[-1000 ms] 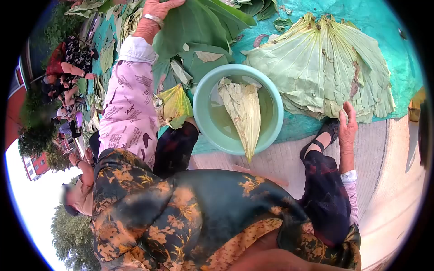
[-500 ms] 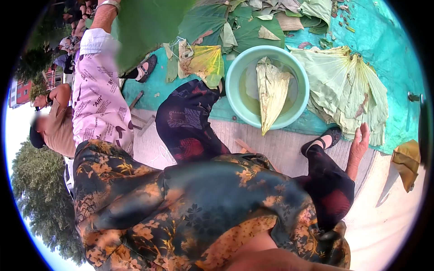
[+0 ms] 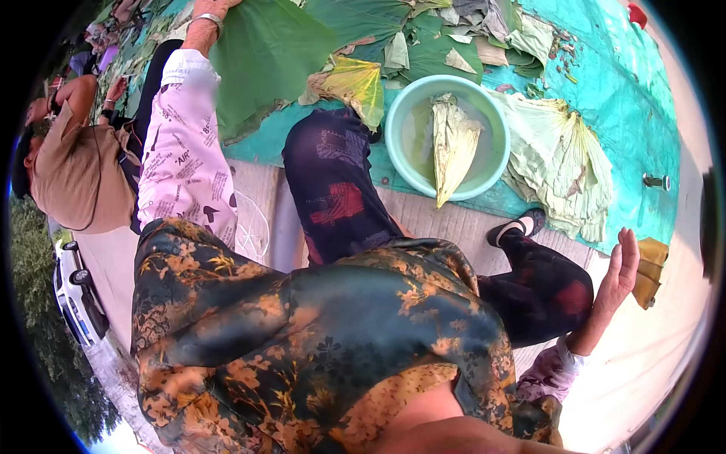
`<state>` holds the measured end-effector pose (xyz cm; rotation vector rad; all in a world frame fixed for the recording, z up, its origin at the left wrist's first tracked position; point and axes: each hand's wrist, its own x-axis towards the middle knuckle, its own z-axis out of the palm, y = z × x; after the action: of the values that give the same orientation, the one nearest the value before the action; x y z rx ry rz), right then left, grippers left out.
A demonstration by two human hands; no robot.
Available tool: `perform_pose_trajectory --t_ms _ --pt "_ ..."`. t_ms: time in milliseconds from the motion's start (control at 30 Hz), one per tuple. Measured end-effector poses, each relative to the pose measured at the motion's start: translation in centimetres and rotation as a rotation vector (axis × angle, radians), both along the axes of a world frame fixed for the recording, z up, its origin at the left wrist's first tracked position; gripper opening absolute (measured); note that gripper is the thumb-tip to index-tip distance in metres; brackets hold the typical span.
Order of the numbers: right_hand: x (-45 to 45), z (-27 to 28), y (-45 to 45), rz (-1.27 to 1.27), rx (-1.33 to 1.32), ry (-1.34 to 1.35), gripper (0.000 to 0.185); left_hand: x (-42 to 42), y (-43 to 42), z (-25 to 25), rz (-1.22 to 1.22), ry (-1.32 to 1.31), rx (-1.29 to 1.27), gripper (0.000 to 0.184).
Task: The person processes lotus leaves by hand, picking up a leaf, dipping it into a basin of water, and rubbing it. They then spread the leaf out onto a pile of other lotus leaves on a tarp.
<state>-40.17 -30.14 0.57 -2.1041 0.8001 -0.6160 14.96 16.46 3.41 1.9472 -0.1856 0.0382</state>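
Note:
At the top left my left hand [image 3: 215, 7], with a bracelet on its wrist, holds the edge of a large green lotus leaf [image 3: 261, 64]; part of that hand is cut off by the frame edge. Over at the right, my right hand [image 3: 623, 265] is in the air beside my knee, fingers stretched out and holding nothing. Between my feet stands a light green basin [image 3: 393, 140] with some water. A folded, pale dried leaf [image 3: 454, 147] rests in it, its yellowish tip over the near rim.
A teal tarp [image 3: 635, 91] covers the ground ahead. Pale dried leaves [image 3: 560, 144] lie fanned right of the basin, a yellowing leaf [image 3: 355, 83] to its left. More leaves and scraps are strewn behind. A brown folded piece [image 3: 652, 272] lies far right. Another person [image 3: 76, 170] crouches at left.
The green lotus leaf has come down and spread over the tarp at left with my left hand. My right hand has risen beside my knee. The camera view has shifted.

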Motion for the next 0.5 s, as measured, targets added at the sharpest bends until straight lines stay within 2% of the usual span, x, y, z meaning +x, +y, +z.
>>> perform_pose_trajectory --t_ms 100,200,233,267,300,333,367,433,467,500 --pt "2.0 1.9 2.7 0.1 -0.219 0.188 0.035 -1.2 1.8 -0.1 0.132 0.064 0.101 0.036" --pt "3.0 1.4 3.9 0.176 -0.372 0.317 0.034 -1.5 2.8 -0.7 0.247 0.14 0.202 0.037" --pt "3.0 0.6 4.2 0.188 -0.476 0.39 0.034 -0.2 3.7 -2.4 0.138 0.154 0.272 0.042" --pt "3.0 0.3 3.9 0.261 -0.721 0.463 0.034 2.2 5.9 -4.9 0.034 0.172 0.345 0.047" --pt "3.1 0.2 3.8 0.258 -0.732 0.478 0.034 4.4 7.9 -7.4 -0.074 0.189 0.417 0.053" --pt "3.0 0.4 3.6 0.256 -0.742 0.487 0.034 5.8 9.2 -9.2 -0.095 0.229 0.521 0.052" --pt "3.2 0.5 3.4 0.253 -0.748 0.504 0.034 8.3 10.9 -12.2 -0.152 0.204 0.725 0.07" --pt "3.5 0.8 2.7 0.257 -0.712 0.56 0.034 2.0 4.2 -9.8 0.303 0.061 1.508 0.073" --pt "3.6 0.6 2.8 0.246 -0.701 0.581 0.033 2.8 4.3 -12.7 0.25 -0.098 1.426 0.067" --pt "4.2 0.9 2.4 0.244 -0.682 0.607 0.033 3.2 2.9 -14.1 0.132 -0.087 1.368 0.061"
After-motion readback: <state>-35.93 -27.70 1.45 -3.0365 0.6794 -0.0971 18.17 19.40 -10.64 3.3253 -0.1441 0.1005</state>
